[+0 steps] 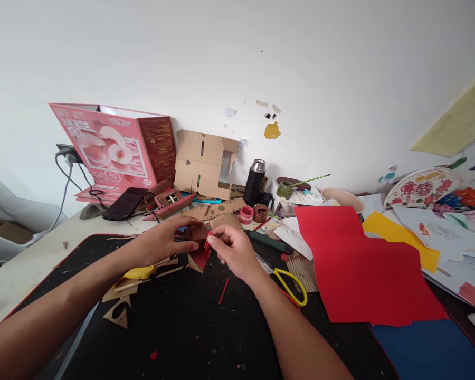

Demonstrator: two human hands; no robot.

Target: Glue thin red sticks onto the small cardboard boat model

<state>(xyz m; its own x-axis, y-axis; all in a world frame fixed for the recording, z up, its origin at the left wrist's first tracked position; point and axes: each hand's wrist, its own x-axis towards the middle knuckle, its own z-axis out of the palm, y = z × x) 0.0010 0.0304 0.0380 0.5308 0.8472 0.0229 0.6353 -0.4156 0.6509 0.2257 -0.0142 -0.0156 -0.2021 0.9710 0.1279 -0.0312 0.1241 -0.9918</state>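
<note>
Near the middle of the desk, my left hand [162, 243] curves around a small brown-and-red cardboard piece [200, 259], thumb and fingers on either side of it. Its full shape is partly covered by my hands. Thumb and forefinger of my right hand [233, 250] pinch thin red strips [208, 240] upright against that piece. One more red strip [224, 291] lies on the black mat [190, 327] just below. To the right of my right wrist are scissors with yellow handles [296, 287]. A yellow-handled tool [140, 272] rests under my left forearm among cardboard scraps [119, 314].
A large red sheet [364, 269] covers the right side. Behind my hands stand a black thermos [255, 182], paint jars [246, 214], a cardboard panel [206, 163] and a pink box [111, 150]. A small red-brown model [170, 203] and a phone [124, 204] lie back left.
</note>
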